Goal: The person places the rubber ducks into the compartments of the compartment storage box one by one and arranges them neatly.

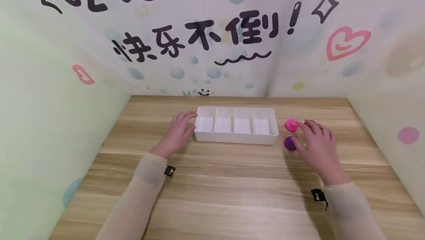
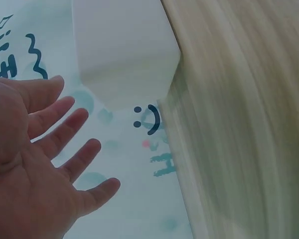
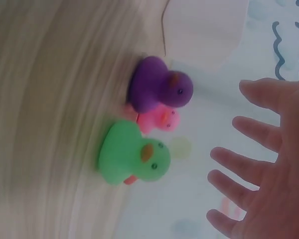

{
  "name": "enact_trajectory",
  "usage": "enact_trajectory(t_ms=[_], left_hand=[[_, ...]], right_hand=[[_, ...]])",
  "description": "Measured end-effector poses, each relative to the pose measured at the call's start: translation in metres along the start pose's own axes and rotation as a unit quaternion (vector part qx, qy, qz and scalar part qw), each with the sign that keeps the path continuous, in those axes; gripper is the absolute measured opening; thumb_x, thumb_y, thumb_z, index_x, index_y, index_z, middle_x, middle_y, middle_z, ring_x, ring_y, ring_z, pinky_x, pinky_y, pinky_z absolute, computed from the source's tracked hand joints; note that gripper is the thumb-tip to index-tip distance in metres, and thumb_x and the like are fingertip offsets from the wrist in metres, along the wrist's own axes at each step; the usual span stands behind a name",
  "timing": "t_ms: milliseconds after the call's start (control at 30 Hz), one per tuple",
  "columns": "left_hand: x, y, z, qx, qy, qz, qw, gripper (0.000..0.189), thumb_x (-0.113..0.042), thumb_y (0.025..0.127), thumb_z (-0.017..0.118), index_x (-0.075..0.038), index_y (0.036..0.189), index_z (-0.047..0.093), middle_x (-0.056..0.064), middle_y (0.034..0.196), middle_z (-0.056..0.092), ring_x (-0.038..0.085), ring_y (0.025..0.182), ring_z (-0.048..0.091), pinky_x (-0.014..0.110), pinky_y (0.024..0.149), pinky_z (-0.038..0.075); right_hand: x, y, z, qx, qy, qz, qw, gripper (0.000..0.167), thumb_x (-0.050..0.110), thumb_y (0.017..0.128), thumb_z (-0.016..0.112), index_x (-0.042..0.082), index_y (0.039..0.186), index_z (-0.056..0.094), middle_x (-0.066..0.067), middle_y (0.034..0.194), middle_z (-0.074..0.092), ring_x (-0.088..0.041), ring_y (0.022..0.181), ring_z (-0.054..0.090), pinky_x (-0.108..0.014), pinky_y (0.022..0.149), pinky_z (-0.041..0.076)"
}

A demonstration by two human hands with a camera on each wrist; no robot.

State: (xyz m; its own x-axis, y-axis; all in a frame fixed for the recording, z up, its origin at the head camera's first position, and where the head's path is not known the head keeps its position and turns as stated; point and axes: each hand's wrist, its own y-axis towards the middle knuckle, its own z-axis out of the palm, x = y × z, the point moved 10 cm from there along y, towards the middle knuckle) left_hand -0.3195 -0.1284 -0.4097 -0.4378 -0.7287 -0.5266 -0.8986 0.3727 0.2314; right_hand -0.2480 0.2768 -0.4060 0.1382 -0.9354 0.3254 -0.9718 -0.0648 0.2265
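A white tray (image 1: 235, 138) with several compartments stands on the table, its cells bare. My left hand (image 1: 176, 132) is at its left end, fingers spread; in the left wrist view they hold nothing and a gap shows to the tray (image 2: 127, 55). Above a group of small rubber ducks hovers my right hand (image 1: 319, 151), fingers extended and holding nothing. A purple duck (image 3: 149, 84), a pink duck (image 3: 157, 119) and a green duck (image 3: 120, 154) show in the right wrist view. A red duck (image 1: 309, 122) is mostly hidden, with fingers in front of it in the head view.
The wood-grain table (image 1: 212, 188) meets a printed cloth backdrop (image 1: 199, 74) behind the tray. Pale cloth walls rise at the left (image 1: 43, 122) and right (image 1: 382, 96). The ducks are just right of the tray.
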Motion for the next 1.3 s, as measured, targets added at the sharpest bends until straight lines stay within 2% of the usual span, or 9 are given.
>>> enact_trajectory(t_ms=[200,367,667,833,967,1100,1200,1300], left_hand=[[0.001,0.001,0.003,0.012,0.02,0.006,0.9997,0.045,-0.013,0.101,0.065,-0.003,0.144,0.055,0.015,0.154,0.051,0.043,0.142,0.041,0.064,0.117,0.031],[0.003,0.0,0.008,0.037,0.031,-0.01,0.9988,0.047,-0.017,0.101,0.066,-0.007,0.146,0.055,0.011,0.155,0.051,0.04,0.145,0.038,0.065,0.116,0.028],[0.014,0.001,0.012,0.053,0.023,-0.015,0.9982,0.048,-0.024,0.102,0.066,-0.008,0.146,0.054,0.007,0.156,0.05,0.038,0.147,0.036,0.064,0.115,0.028],[0.018,0.003,0.011,0.061,0.018,-0.002,0.998,0.047,-0.027,0.102,0.067,-0.008,0.144,0.056,0.005,0.157,0.05,0.037,0.146,0.036,0.064,0.116,0.03],[0.019,0.005,0.01,0.063,0.014,0.012,0.9978,0.046,-0.027,0.101,0.069,-0.007,0.142,0.058,0.006,0.155,0.051,0.037,0.145,0.038,0.065,0.116,0.031],[0.02,0.006,0.009,0.065,0.017,0.022,0.9975,0.046,-0.028,0.1,0.07,-0.007,0.139,0.06,0.007,0.154,0.052,0.036,0.144,0.04,0.064,0.117,0.031],[0.02,0.006,0.009,0.066,0.016,0.025,0.9974,0.046,-0.028,0.099,0.071,-0.007,0.138,0.061,0.007,0.154,0.053,0.036,0.144,0.041,0.064,0.117,0.031],[0.019,0.007,0.008,0.065,0.009,0.025,0.9975,0.045,-0.027,0.098,0.072,-0.007,0.137,0.061,0.007,0.153,0.053,0.035,0.143,0.041,0.064,0.117,0.03]], right_hand=[[-0.016,-0.006,-0.005,-0.003,-0.006,0.01,0.9999,0.053,0.03,0.1,0.067,0.006,0.145,0.053,-0.027,0.152,0.044,-0.057,0.134,0.033,-0.077,0.107,0.018],[-0.026,-0.011,-0.009,-0.009,-0.01,0.016,0.9998,0.05,0.031,0.1,0.067,0.005,0.141,0.055,-0.029,0.15,0.045,-0.058,0.133,0.034,-0.075,0.105,0.019],[-0.043,-0.02,-0.011,-0.005,-0.006,0.013,0.9999,0.048,0.026,0.097,0.07,0.005,0.138,0.057,-0.031,0.148,0.046,-0.059,0.131,0.034,-0.077,0.103,0.02],[-0.049,-0.025,-0.013,-0.012,0.009,0.003,0.9999,0.044,0.023,0.094,0.073,0.005,0.133,0.062,-0.03,0.141,0.054,-0.058,0.126,0.041,-0.078,0.099,0.027],[-0.051,-0.027,-0.012,-0.003,0.031,-0.006,0.9995,0.039,0.022,0.091,0.078,0.005,0.126,0.067,-0.028,0.131,0.062,-0.054,0.121,0.051,-0.074,0.096,0.038],[-0.052,-0.028,-0.01,0.009,0.057,-0.018,0.9982,0.038,0.021,0.089,0.082,0.006,0.121,0.07,-0.026,0.125,0.065,-0.05,0.111,0.059,-0.069,0.086,0.047],[-0.052,-0.027,-0.009,0.009,0.064,-0.028,0.9975,0.036,0.02,0.086,0.085,0.008,0.118,0.072,-0.022,0.121,0.068,-0.045,0.103,0.063,-0.06,0.078,0.052],[-0.053,-0.027,-0.009,0.008,0.067,-0.037,0.9971,0.035,0.017,0.083,0.087,0.009,0.114,0.074,-0.02,0.117,0.07,-0.039,0.097,0.065,-0.048,0.072,0.052]])
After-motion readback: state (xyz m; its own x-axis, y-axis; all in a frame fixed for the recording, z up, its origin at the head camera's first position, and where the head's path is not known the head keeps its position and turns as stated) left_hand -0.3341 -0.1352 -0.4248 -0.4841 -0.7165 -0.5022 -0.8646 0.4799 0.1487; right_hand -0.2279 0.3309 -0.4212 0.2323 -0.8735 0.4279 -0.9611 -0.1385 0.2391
